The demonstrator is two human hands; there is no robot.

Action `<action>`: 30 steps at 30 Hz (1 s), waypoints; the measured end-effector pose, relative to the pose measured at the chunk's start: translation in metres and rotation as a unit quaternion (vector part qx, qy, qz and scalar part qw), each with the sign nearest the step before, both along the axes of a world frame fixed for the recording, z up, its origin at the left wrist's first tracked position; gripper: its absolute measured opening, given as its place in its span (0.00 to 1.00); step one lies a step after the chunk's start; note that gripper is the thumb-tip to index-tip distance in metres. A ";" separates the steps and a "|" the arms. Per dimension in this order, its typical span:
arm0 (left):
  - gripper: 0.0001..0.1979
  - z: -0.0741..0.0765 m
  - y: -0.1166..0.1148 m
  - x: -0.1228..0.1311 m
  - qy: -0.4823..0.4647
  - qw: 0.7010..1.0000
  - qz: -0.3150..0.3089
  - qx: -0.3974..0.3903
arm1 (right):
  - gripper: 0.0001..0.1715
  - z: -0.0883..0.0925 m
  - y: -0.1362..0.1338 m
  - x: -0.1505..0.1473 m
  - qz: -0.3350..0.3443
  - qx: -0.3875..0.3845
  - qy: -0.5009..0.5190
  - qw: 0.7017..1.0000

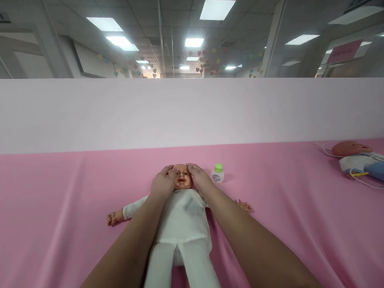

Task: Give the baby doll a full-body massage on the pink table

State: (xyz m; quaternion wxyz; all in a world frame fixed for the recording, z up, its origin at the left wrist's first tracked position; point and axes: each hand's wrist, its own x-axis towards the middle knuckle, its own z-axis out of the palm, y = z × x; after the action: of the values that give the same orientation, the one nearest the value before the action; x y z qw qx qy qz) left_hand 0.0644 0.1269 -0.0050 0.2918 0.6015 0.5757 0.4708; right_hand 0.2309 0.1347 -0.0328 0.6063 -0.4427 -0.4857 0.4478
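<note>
Surface: pink cloth (53, 246) covers the whole work area, with a few shallow folds running toward the near edge.

Baby doll (185, 216) in a white suit lies face up at centre, on the cloth, between the person's two forearms. The legs are nearest the camera and run out of the bottom edge.

Left hand (162, 183): laid against one side of the doll's head, fingers together and curved over it, not fisted.

Right hand (199, 175): the same on the other side of the head. The head sits between the two palms, face uncovered.

Obstructions: the forearms cover parts of the doll's upper arms; its small hands show on either side.

Small bottle (218, 173) with a green cap stands upright just beside the right hand, level with the doll's head.

Second doll (368, 162), in blue and white, lies well apart at the far right, with a thin cord (366, 182) across it.

Behind the cloth: a pale partition (189, 108). Above it are glass, heart decorations (208, 59) and ceiling light panels (217, 8).

Orientation: the doll's long axis runs near to far, head pointing away toward the partition, arms spread sideways.
</note>
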 end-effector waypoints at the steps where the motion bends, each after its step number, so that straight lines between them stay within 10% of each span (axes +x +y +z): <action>1: 0.20 -0.001 0.000 0.000 -0.002 1.000 0.002 -0.002 | 0.22 0.001 -0.001 -0.001 0.005 -0.007 0.003 1.000; 30: 0.17 -0.026 0.007 0.006 -0.256 0.966 -0.018 -0.008 | 0.30 -0.006 -0.007 -0.007 0.039 -0.039 0.131 0.990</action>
State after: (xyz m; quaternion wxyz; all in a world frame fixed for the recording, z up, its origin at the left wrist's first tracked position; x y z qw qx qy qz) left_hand 0.0705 0.1341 -0.0315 0.4430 0.4687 0.4745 0.5990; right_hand 0.2244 0.1279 -0.0392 0.6292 -0.3844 -0.4006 0.5438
